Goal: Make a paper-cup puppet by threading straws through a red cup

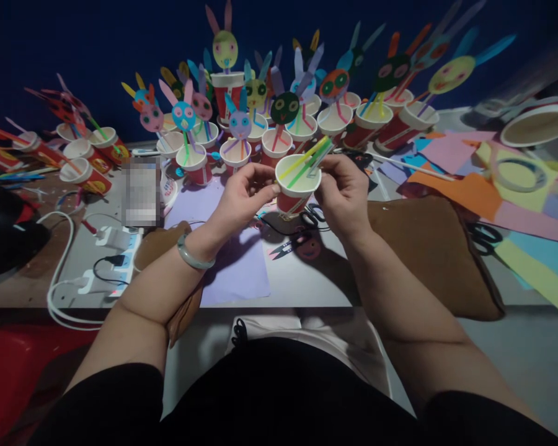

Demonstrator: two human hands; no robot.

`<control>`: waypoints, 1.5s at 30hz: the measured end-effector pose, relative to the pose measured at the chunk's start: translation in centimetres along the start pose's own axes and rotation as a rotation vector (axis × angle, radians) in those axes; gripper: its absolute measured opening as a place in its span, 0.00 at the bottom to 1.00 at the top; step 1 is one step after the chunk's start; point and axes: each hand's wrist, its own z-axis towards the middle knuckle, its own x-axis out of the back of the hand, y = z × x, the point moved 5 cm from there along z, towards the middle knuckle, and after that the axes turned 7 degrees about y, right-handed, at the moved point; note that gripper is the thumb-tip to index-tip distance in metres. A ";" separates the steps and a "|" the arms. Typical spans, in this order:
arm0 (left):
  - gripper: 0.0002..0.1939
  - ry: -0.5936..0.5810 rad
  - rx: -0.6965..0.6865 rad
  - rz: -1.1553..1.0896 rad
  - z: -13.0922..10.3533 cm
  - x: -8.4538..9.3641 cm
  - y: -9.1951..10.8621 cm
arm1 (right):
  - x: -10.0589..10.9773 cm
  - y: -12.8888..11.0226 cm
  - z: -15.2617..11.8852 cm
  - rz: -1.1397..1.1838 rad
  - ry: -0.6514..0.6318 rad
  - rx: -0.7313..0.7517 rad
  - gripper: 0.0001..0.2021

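The paper cup is in the air above the table, between both hands. The left hand holds its left side with thumb and fingers; the right hand grips the opposite side — whether it also touches the straws, I cannot tell. The cup should be light and easily dented, so hold it gently below the rolled rim. It is round, tapering, smooth — the brown cushion nearby looks soft, the purple paper flat and thin.
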 end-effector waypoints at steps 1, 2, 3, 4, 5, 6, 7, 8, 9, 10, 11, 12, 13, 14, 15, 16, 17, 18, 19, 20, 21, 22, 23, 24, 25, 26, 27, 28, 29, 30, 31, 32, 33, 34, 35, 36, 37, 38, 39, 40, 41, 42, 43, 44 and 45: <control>0.20 -0.009 -0.020 -0.006 0.0 0.0 0.1 | 0.2 -0.2 -0.1 -0.024 0.059 0.018 0.12; 0.22 -0.014 -0.036 -0.012 -0.1 -0.1 0.2 | 0.4 -0.5 -0.2 -0.049 0.112 0.036 0.10; 0.24 -0.013 -0.043 -0.020 -0.1 -0.1 0.3 | 0.5 -0.7 -0.2 -0.074 0.145 0.050 0.09; 0.24 -0.008 -0.041 -0.027 -0.2 0.0 0.3 | 0.5 -0.9 -0.3 -0.093 0.147 0.055 0.09; 0.25 -0.002 -0.031 -0.032 -0.2 0.0 0.3 | 0.4 -1.0 -0.3 -0.107 0.140 0.055 0.09; 0.25 0.002 -0.019 -0.036 -0.2 0.0 0.3 | 0.4 -1.2 -0.3 -0.118 0.132 0.056 0.09; 0.25 0.005 -0.009 -0.040 -0.3 0.0 0.2 | 0.3 -1.3 -0.3 -0.126 0.127 0.060 0.08; 0.25 0.008 -0.002 -0.045 -0.3 0.0 0.2 | 0.3 -1.4 -0.2 -0.131 0.124 0.067 0.08; 0.25 0.013 0.000 -0.050 -0.2 0.1 0.2 | 0.4 -1.4 -0.2 -0.132 0.119 0.075 0.08; 0.25 0.021 0.000 -0.056 -0.2 0.1 0.1 | 0.4 -1.5 -0.2 -0.132 0.114 0.081 0.07; 0.25 0.031 0.000 -0.061 -0.2 0.2 0.1 | 0.4 -1.6 -0.2 -0.131 0.107 0.085 0.07; 0.25 0.039 0.005 -0.065 -0.1 0.2 0.0 | 0.3 -1.6 -0.2 -0.131 0.095 0.086 0.07; 0.25 0.043 0.014 -0.067 -0.1 0.3 0.0 | 0.3 -1.6 -0.2 -0.133 0.083 0.084 0.07; 0.25 0.041 0.024 -0.068 0.0 0.3 -0.1 | 0.2 -1.6 -0.2 -0.137 0.072 0.081 0.08; 0.24 0.037 0.034 -0.068 0.0 0.3 -0.2 | 0.2 -1.6 -0.2 -0.141 0.064 0.078 0.08; 0.23 0.031 0.039 -0.066 0.0 0.2 -0.2 | 0.1 -1.6 -0.2 -0.148 0.059 0.075 0.08; 0.22 0.027 0.037 -0.058 0.1 0.2 -0.1 | 0.1 -1.5 -0.2 -0.156 0.055 0.072 0.07; 0.21 0.024 0.028 -0.041 0.1 0.2 0.0 | 0.1 -1.5 -0.3 -0.164 0.054 0.070 0.07; 0.19 0.024 0.010 -0.013 0.0 0.2 0.1 | 0.1 -1.4 -0.3 -0.169 0.053 0.068 0.06; 0.17 0.023 -0.015 0.025 0.0 0.2 0.3 | 0.1 -1.4 -0.3 -0.172 0.051 0.066 0.06; 0.15 0.023 -0.047 0.070 -0.1 0.2 0.5 | 0.1 -1.3 -0.2 -0.173 0.049 0.063 0.05; 0.12 0.023 -0.086 0.119 -0.3 0.2 0.7 | 0.1 -1.3 -0.2 -0.172 0.045 0.060 0.05; 0.11 0.025 -0.133 0.176 -0.4 0.2 1.0 | 0.1 -1.2 -0.2 -0.172 0.042 0.057 0.05; 0.09 0.027 -0.189 0.242 -0.6 0.1 1.3 | 0.1 -1.1 -0.1 -0.173 0.037 0.054 0.06; 0.07 0.029 -0.250 0.316 -0.8 0.1 1.7 | 0.1 -1.1 -0.1 -0.175 0.033 0.053 0.06; 0.06 0.028 -0.313 0.396 -1.1 0.0 2.0 | 0.1 -1.0 -0.1 -0.177 0.027 0.053 0.06; 0.05 0.022 -0.374 0.475 -1.3 -0.1 2.3 | 0.0 -0.9 -0.1 -0.179 0.021 0.053 0.07; 0.05 0.008 -0.428 0.549 -1.5 -0.2 2.5 | 0.0 -0.8 0.0 -0.181 0.013 0.053 0.07; 0.06 -0.011 -0.473 0.612 -1.6 -0.3 2.7 | -0.1 -0.7 0.0 -0.183 0.004 0.051 0.07; 0.07 -0.033 -0.509 0.663 -1.8 -0.4 2.8 | -0.1 -0.6 0.0 -0.183 -0.007 0.049 0.07; 0.08 -0.057 -0.537 0.704 -1.9 -0.6 2.8 | -0.2 -0.6 0.0 -0.182 -0.016 0.045 0.07; 0.09 -0.080 -0.563 0.738 -1.9 -0.7 2.8 | -0.2 -0.5 -0.1 -0.182 -0.025 0.041 0.07; 0.09 -0.100 -0.586 0.767 -2.0 -0.8 2.7 | -0.2 -0.4 -0.1 -0.184 -0.031 0.036 0.07; 0.10 -0.117 -0.608 0.795 -2.0 -0.9 2.7 | -0.2 -0.4 -0.1 -0.187 -0.035 0.031 0.07; 0.10 -0.129 -0.628 0.824 -2.1 -1.0 2.6 | -0.2 -0.4 -0.1 -0.193 -0.038 0.027 0.07; 0.10 -0.140 -0.644 0.857 -2.1 -1.2 2.5 | -0.1 -0.4 -0.1 -0.202 -0.043 0.025 0.07; 0.10 -0.151 -0.654 0.896 -2.1 -1.3 2.4 | -0.1 -0.4 -0.1 -0.212 -0.050 0.024 0.07; 0.10 -0.163 -0.660 0.939 -2.1 -1.4 2.2 | -0.1 -0.4 -0.1 -0.223 -0.060 0.025 0.07; 0.11 -0.176 -0.665 0.981 -2.1 -1.6 2.0 | -0.1 -0.5 0.0 -0.233 -0.070 0.026 0.07; 0.11 -0.188 -0.668 1.016 -2.1 -1.7 1.9 | -0.1 -0.5 0.0 -0.240 -0.081 0.027 0.07; 0.11 -0.201 -0.671 1.038 -2.2 -1.7 1.9 | 0.0 -0.6 0.0 -0.246 -0.090 0.025 0.08; 0.11 -0.213 -0.670 1.041 -2.1 -1.7 1.8 | 0.0 -0.6 0.0 -0.250 -0.096 0.022 0.08; 0.11 -0.223 -0.665 1.021 -2.1 -1.7 1.9 | 0.1 -0.6 0.1 -0.252 -0.100 0.017 0.09; 0.10 -0.232 -0.655 0.978 -2.0 -1.6 2.0 | 0.2 -0.6 0.1 -0.251 -0.101 0.013 0.09; 0.09 -0.237 -0.639 0.917 -1.9 -1.5 2.2 | 0.3 -0.7 0.2 -0.248 -0.102 0.011 0.09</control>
